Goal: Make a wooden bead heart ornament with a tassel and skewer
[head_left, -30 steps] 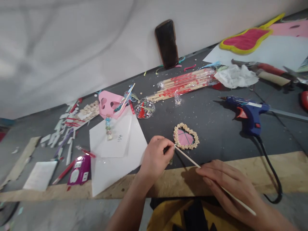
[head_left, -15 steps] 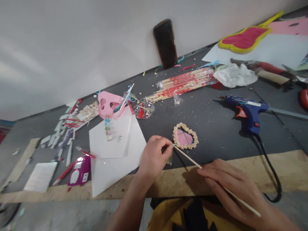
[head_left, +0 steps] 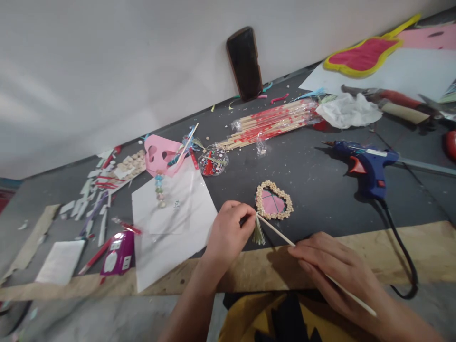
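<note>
Pale, slender wooden stick (head_left: 276,230): gripped in right hand (head_left: 331,270); likely light, stiff; hold mid-shaft. Pale-green thread tassel (head_left: 259,233): apparently pinched in left hand (head_left: 233,223) at stick's tip; likely limp; take by head. Beige beaded heart (head_left: 273,201), pink-centred: beside, on dark surface (head_left: 313,194); seems fragile.

a dark table (head_left: 320,199) carries a beaded heart (head_left: 273,202), wrapped sticks (head_left: 274,122) and a glue gun (head_left: 373,167)

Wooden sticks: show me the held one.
The bare stick in the right hand, tip at the left hand; neither hand touches the loose stick at the pink mask or the packaged sticks.
</note>
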`<state>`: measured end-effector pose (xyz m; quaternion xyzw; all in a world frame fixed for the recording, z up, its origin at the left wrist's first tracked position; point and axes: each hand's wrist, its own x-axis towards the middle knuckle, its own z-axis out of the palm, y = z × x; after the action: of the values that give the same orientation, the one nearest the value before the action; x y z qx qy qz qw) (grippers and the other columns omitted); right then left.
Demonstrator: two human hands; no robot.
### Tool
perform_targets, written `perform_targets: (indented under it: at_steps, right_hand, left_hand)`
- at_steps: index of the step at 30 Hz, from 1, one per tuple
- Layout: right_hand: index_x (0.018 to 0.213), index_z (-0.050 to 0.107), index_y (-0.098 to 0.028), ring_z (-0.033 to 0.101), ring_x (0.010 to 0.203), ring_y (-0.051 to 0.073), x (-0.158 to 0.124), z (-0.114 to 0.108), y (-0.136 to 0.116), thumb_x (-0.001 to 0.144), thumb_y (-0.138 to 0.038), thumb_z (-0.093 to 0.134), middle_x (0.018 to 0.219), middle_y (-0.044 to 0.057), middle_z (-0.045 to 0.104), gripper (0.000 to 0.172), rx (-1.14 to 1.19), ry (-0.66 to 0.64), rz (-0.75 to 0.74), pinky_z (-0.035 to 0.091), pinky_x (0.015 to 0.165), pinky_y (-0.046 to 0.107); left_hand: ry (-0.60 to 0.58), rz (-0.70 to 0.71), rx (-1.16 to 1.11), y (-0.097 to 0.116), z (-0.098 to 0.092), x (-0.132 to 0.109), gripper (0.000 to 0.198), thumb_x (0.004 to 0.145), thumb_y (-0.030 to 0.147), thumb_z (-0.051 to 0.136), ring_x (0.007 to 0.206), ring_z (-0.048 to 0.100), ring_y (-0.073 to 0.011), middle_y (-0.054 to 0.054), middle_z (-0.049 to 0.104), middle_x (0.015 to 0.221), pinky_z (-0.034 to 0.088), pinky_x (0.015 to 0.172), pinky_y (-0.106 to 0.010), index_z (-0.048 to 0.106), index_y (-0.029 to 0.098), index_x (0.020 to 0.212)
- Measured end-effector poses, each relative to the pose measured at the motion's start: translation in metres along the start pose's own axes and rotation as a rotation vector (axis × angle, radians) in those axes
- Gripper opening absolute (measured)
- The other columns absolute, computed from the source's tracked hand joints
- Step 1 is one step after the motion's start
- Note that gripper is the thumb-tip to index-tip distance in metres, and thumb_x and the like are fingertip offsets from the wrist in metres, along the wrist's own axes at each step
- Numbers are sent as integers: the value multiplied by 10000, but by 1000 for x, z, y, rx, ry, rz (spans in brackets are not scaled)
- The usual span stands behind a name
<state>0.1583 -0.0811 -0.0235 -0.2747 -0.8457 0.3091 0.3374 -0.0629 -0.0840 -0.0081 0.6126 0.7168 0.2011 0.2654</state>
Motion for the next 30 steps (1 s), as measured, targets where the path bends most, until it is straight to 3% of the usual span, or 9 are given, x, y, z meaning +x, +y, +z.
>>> perform_targets:
  at_steps: [8, 18, 26, 30]
  right_hand:
    - [1120, 579, -181, 630, 767, 140, -5, 3, 5, 851, -72, 500, 920, 77, 678, 301, -9, -46, 6, 525, 686, 255]
    - [1108, 611, -191, 663, 831, 150, 0, -1, 2, 838, -56, 453, 954, 75, 707, 341, -114, -4, -70, 543, 743, 257]
    - [1224, 537, -231, 672, 911, 205, 1, -9, -6, 889, -213, 443, 1029, 78, 703, 349, 8, -13, 42, 571, 715, 295]
    - [1220, 520, -257, 684, 867, 177, -2, -7, -9, 892, -194, 443, 1017, 53, 702, 343, 57, 56, 238, 571, 695, 248]
  left_hand:
    - [-6, 8, -31, -2, -1, 0, 132, 835, 183, 531, 847, 579, -122, 13, 607, 868, 426, 743, -227, 644, 247, 811]
    - [-6, 3, -40, -2, -1, 0, 124, 839, 202, 537, 851, 588, -124, 10, 613, 891, 433, 752, -237, 650, 253, 840]
    - [6, -7, -46, -3, 0, -2, 136, 846, 219, 528, 852, 588, -140, -7, 613, 908, 446, 763, -262, 660, 248, 864]
    - [12, -5, -49, -4, 1, -2, 135, 851, 225, 526, 852, 588, -143, -11, 611, 909, 447, 761, -266, 658, 246, 867]
